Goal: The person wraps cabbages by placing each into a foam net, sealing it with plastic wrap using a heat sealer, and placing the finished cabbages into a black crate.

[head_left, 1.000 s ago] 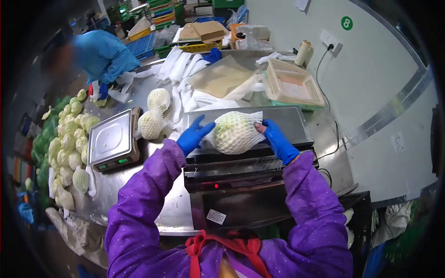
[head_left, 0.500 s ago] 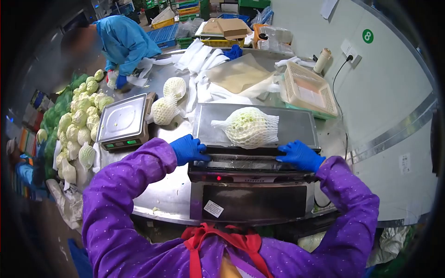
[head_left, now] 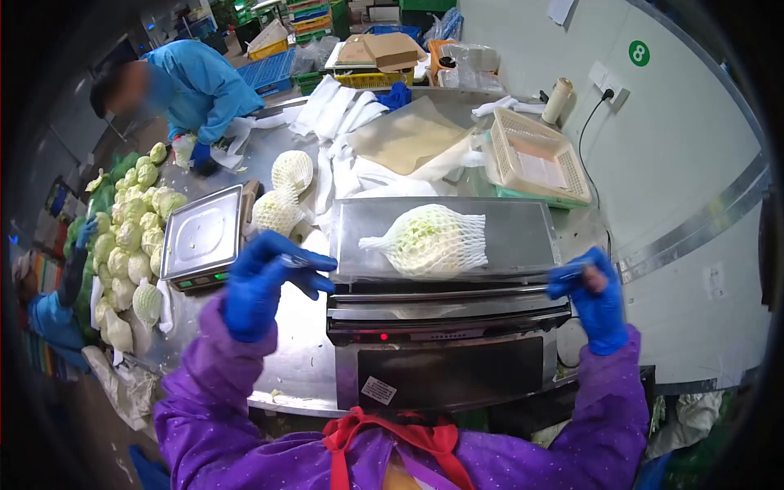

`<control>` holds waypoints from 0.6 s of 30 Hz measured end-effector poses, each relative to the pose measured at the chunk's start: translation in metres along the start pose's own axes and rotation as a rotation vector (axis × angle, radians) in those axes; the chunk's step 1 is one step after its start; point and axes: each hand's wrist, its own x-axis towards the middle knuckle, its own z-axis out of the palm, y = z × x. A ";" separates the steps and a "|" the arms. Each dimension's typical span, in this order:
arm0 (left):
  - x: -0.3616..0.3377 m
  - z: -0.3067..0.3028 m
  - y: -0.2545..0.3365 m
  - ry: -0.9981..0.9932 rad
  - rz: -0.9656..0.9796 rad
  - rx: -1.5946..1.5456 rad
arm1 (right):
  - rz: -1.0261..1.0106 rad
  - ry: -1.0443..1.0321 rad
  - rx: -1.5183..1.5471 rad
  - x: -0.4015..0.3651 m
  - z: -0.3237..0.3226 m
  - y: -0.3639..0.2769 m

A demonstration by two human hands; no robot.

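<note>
My left hand (head_left: 260,286), in a blue glove, is raised at the left end of the wrapping machine (head_left: 449,331), its fingers pinched together. Beyond the machine's right end, my right hand (head_left: 594,300) is also pinched; its glove looks torn at a finger. Both hands seem to grip the edge of a clear plastic film (head_left: 523,274), stretched across the machine and hard to make out. Between the hands, on the grey plate (head_left: 351,220), lies a pale green cabbage (head_left: 433,241) in a white foam net, its gathered end pointing left. A small red light glows on the machine's front.
Left stand a weighing scale (head_left: 204,233) and two netted cabbages (head_left: 278,211). A heap of bare cabbages (head_left: 126,237) lies further left, near a co-worker in blue (head_left: 204,86). Foam nets (head_left: 335,110) and a cream basket (head_left: 543,159) are behind. Another person reaches in far left.
Both hands have risen from the machine's front bar and moved apart, now pinched. The view has shifted slightly. At the far left, another person's arm has reached up toward the cabbage heap.
</note>
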 end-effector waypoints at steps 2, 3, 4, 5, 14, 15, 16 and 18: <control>0.031 0.004 0.012 -0.005 0.185 0.019 | -0.279 -0.069 0.071 0.023 0.010 -0.022; 0.055 0.010 0.006 -0.001 0.275 0.008 | -0.343 -0.052 -0.060 0.048 0.012 -0.018; 0.086 0.008 -0.014 -0.135 0.301 0.299 | -0.359 0.102 -0.150 0.077 0.022 0.002; 0.111 0.002 -0.039 -0.297 0.314 0.573 | -0.531 -0.081 -0.739 0.107 -0.002 0.025; 0.139 -0.010 -0.169 -0.775 0.141 0.661 | -0.320 -0.744 -1.263 0.161 -0.039 0.121; 0.134 0.000 -0.174 -0.734 0.065 0.524 | -0.252 -0.723 -1.134 0.163 -0.033 0.128; 0.133 0.007 -0.177 -0.690 -0.006 0.390 | -0.158 -0.708 -0.964 0.162 -0.031 0.140; 0.134 0.012 -0.175 -0.674 -0.041 0.405 | -0.024 -0.667 -0.743 0.149 -0.028 0.165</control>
